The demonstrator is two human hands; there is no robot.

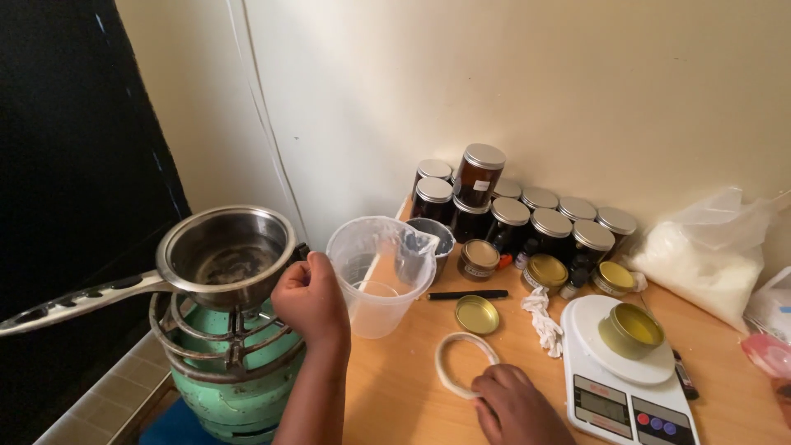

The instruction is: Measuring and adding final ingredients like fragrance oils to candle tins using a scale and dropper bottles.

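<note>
- Gripping is seen at the left hand [311, 298]: its fingers are curled shut at the near rim of the steel saucepan [224, 254], which sits on the ring of the green gas cylinder [233, 372]; whether the rim itself is pinched cannot be told.
- The right hand [515, 405] is laid loosely closed on the wooden table [395, 387], touching the white ring [461, 363] at that ring's 5 o'clock edge.
- The pan's long handle [78, 301] is pointed to 8 o'clock, out over the dark drop beside the burner, so the pan is judged best steadied at the rim and kept level.
- A clear plastic jug [381, 270] stands just beside the left hand at 3 o'clock; any sideways move there is judged likely to knock it.
- The table edge lies directly under the left forearm, next to the cylinder.
- Open tabletop is found around the white ring, between the jug and the scale [630, 379], which carries a gold tin [630, 330].
- Toward 1 o'clock the space is crowded by dark jars [511, 216], a gold lid [476, 314] and a white bag [700, 264].
</note>
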